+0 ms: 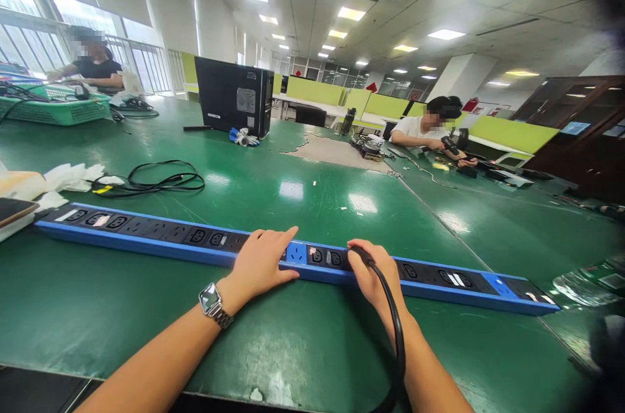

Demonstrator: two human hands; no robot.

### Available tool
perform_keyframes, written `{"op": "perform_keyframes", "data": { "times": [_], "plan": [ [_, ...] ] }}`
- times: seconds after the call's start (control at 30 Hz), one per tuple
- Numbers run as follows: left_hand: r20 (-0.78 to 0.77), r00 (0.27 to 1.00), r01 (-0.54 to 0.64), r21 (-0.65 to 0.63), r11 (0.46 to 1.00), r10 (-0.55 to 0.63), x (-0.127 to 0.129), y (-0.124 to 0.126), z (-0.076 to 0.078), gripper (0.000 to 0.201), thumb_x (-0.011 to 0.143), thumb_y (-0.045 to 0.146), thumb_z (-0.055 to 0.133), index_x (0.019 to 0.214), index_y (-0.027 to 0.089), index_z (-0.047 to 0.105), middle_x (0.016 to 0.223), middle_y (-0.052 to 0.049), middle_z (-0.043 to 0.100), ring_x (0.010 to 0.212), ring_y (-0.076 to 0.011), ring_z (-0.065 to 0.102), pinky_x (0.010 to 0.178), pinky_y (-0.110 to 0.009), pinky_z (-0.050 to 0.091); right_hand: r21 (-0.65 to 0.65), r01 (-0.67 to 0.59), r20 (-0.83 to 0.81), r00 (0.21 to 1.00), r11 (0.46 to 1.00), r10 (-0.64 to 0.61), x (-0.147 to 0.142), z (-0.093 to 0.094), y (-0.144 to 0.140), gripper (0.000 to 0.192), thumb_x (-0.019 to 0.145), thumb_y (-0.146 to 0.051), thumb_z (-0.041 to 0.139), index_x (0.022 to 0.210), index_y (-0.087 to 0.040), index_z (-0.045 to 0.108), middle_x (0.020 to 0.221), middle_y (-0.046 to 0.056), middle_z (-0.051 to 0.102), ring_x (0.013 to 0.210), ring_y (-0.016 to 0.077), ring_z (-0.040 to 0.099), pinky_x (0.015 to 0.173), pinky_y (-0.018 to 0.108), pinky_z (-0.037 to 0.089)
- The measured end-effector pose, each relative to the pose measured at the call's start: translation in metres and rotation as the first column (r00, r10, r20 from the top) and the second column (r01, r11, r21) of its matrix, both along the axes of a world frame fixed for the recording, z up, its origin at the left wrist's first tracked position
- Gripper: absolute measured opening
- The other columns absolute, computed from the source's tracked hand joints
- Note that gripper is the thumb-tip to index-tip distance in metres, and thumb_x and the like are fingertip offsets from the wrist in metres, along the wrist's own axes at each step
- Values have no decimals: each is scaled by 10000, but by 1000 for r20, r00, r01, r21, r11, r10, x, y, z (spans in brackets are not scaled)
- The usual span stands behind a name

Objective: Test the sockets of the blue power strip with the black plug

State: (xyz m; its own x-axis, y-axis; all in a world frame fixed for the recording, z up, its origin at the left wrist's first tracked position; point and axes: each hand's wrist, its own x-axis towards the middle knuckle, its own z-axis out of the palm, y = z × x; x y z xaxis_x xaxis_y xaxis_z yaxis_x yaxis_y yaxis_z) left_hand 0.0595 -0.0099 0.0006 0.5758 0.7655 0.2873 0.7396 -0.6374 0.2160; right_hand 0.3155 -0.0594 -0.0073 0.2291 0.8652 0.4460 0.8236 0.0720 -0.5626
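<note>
Power strip, long and narrow, lies along the near edge of the green bench, stretching from the left side towards the right. The left hand is spread palm down over its middle, index finger reaching past the strip's far side and thumb extended along the near side; its forearm comes in from the bench's near left, a watch on the wrist. The right hand, bent over the strip just beside it, grips a black plug between thumb and fingers, its cable hanging down across the forearm; whether the plug sits in a socket cannot be told. The strip has a blue casing and a black face lined with mixed sockets, blue sections between the hands and near the right end, and small pale stickers.
</note>
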Motion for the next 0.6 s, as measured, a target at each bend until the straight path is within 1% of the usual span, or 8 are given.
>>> {"op": "perform_keyframes", "data": {
  "times": [0.13,0.27,0.37,0.47,0.53,0.6],
  "plan": [
    [5,1000,5,-7,1000,-5,0,0,0,808,778,506,703,1454,221,364,1281,-97,627,1157,-265,571,1036,-434,367,66,-19,44,999,998,16,7,-9,-6,342,872,-474,500,1009,-226,691,975,68,720,947,241,629,876,400,488],
    [18,1000,6,-12,1000,-5,0,-1,1,791,782,506,697,1448,226,375,1283,-94,626,1163,-266,567,1033,-435,371,118,-83,164,984,990,63,13,-17,-13,346,897,-471,520,1089,-224,667,1006,87,700,928,239,635,868,416,502],
    [23,1000,2,-11,1000,-2,0,-2,2,788,776,499,703,1444,231,383,1286,-92,624,1168,-269,563,1033,-429,370,158,-91,245,968,983,50,13,-20,-17,342,912,-449,522,1131,-221,652,1011,100,693,922,242,631,862,426,505],
    [19,1000,-3,-14,1000,3,0,-3,4,794,768,482,716,1443,225,385,1291,-93,621,1175,-269,561,1036,-419,368,162,-99,310,950,982,45,13,-22,-18,344,916,-429,529,1154,-208,641,1001,102,695,928,244,623,864,428,497],
    [12,1000,-8,-18,1000,9,0,-3,4,793,769,474,718,1445,229,383,1286,-94,623,1170,-268,564,1033,-412,370,167,-101,336,941,981,39,12,-24,-18,357,913,-426,534,1168,-197,634,999,104,696,931,245,619,859,421,491],
    [7,1000,-11,-12,1000,11,0,-4,4,801,765,472,722,1446,225,381,1273,-99,629,1160,-269,568,1028,-414,373,200,-75,335,942,977,4,11,-28,-18,378,914,-427,528,1191,-187,620,1017,107,695,938,245,618,856,417,483]
  ]
}}
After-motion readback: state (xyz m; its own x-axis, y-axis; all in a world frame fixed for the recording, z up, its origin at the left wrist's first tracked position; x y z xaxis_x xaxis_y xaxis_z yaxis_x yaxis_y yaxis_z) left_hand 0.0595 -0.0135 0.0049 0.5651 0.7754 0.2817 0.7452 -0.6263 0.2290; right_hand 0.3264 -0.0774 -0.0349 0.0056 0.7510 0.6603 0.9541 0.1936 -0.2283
